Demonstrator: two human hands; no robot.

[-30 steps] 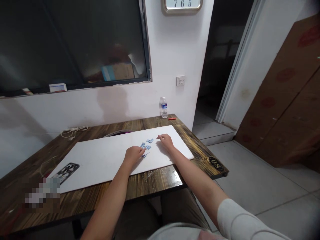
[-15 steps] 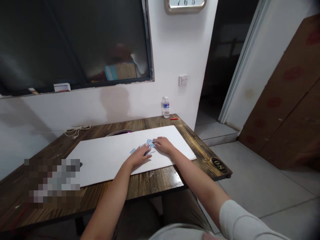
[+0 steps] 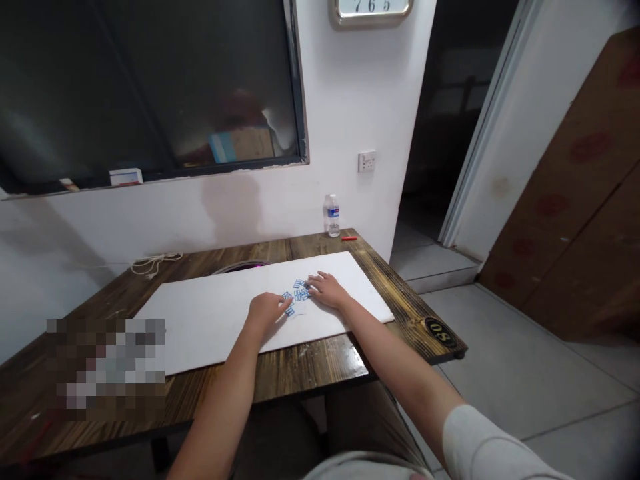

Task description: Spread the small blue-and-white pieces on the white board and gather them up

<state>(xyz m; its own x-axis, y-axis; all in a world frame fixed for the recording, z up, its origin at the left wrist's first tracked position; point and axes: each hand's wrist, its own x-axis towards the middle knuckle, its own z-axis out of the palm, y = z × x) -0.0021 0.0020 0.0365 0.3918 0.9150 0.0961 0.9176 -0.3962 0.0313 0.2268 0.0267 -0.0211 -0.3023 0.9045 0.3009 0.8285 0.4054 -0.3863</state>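
Observation:
Several small blue-and-white striped pieces (image 3: 299,295) lie in a loose cluster on a white board (image 3: 200,313); they are too small for me to tell their exact kind. At the left side of the cluster rests my left hand (image 3: 266,312), its thumb stretched toward the pieces and its other fingers bent and partly hidden. My right hand (image 3: 327,291) lies over the right side of the cluster, fingers spread and touching some pieces. Neither hand lifts anything off the board.
The board lies on a dark wooden table (image 3: 400,303). Toward the back stand a plastic water bottle (image 3: 333,217) and a red pen-like stick (image 3: 349,238). A white cable (image 3: 156,263) sits at the back left. A blurred patch (image 3: 115,367) covers the table's left front.
My left hand has drawn its outstretched fingers in, gathering the pieces on the left closer to the cluster. My right hand stays in nearly the same place, its fingers more spread.

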